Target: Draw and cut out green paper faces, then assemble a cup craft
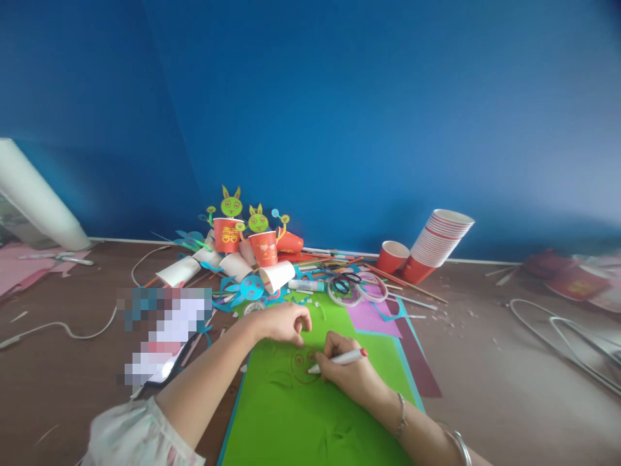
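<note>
My right hand [342,366] grips a white marker with a red end [350,356]. Its tip is at a red-drawn round face [303,373] with heart-like eyes, on a green sheet of paper [291,427]. My left hand [285,321] rests on the upper part of the same sheet, fingers loosely bent and somewhat apart, with nothing seen in them. Beyond it are a blue paper rabbit head [251,288], a glue stick [306,285] and black-handled scissors [346,283]. Green rabbit heads [231,206] stand on red paper cups [265,249] at the back.
A tall stack of paper cups [439,239] leans at back right beside a single red cup [392,257]. White tape rings [372,290] and coloured sticks lie behind the sheet. A phone with a blurred screen [169,343] lies left; white cables [557,323] curl at right.
</note>
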A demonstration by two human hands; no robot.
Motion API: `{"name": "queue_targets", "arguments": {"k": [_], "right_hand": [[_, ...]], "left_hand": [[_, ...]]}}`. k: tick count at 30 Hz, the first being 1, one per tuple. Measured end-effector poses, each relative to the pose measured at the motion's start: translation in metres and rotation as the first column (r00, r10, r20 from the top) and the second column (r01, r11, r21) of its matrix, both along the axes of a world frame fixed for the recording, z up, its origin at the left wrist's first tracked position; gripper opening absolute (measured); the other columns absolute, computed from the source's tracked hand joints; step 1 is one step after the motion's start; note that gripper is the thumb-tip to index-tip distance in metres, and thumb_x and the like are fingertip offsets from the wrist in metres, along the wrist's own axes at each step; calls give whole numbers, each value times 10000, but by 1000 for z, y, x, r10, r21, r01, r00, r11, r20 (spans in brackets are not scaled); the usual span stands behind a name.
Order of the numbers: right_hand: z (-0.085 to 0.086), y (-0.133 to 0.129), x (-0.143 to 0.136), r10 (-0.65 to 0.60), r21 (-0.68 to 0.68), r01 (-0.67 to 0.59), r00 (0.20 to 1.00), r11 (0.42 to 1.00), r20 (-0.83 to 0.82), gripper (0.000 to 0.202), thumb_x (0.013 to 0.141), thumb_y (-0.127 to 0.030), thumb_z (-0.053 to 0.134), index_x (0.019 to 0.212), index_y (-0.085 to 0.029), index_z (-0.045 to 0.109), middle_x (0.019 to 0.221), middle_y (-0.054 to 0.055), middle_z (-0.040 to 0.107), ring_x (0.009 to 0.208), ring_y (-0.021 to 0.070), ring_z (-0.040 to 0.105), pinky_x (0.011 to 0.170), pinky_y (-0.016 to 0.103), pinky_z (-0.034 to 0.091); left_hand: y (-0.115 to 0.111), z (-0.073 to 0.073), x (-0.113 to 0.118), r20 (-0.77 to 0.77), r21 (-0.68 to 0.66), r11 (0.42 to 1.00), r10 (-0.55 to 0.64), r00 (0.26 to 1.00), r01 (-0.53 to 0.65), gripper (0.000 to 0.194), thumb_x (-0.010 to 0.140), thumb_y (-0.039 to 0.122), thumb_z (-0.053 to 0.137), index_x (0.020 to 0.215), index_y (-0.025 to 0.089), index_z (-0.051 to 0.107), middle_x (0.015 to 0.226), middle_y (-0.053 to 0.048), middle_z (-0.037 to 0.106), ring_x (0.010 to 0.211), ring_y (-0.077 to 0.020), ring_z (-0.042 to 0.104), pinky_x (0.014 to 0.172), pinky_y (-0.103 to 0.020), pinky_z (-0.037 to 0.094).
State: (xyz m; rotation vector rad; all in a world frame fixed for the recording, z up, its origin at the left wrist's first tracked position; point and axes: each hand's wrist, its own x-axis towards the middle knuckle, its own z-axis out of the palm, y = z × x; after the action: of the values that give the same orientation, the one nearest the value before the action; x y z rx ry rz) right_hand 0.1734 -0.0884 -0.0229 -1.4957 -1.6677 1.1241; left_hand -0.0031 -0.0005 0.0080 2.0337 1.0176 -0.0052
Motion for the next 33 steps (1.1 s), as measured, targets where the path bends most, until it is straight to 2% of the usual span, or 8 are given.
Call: {"name": "queue_targets", "arguments": {"k": [8, 20, 33], "right_hand": [[-1, 2, 1, 2, 20, -2, 1000, 1000, 16, 208, 666, -182, 543, 529, -215, 390, 420, -82, 421, 405, 69, 356, 381, 171, 258], [-2, 2, 1, -38, -10, 38, 999, 999, -4, 188, 678, -200, 540, 550, -214, 402, 417, -79, 465, 393, 68, 348, 384, 174, 259], [-1, 2, 0, -17, -17, 17, 1000, 1000, 0, 208, 666, -202, 546, 532, -221, 388, 406, -81, 446, 385, 72, 362, 384, 181, 268]], "left_hand": [[0, 1, 0, -2, 1, 1000, 0, 1000, 0, 315, 590, 214, 710, 891, 197, 621, 717, 31, 596, 635, -134, 554, 518, -200, 375], [1, 1, 1, -13, -4, 1000, 2, 1000, -2, 324, 587, 210, 714, 897, 195, 624, 729, 27, 606, 643, -139, 559, 517, -202, 376], [0, 1, 0, -12, -6, 1000, 3, 1000, -3, 316, 594, 219, 710, 896, 210, 619, 725, 34, 604, 639, -133, 560, 512, -196, 372]]}}
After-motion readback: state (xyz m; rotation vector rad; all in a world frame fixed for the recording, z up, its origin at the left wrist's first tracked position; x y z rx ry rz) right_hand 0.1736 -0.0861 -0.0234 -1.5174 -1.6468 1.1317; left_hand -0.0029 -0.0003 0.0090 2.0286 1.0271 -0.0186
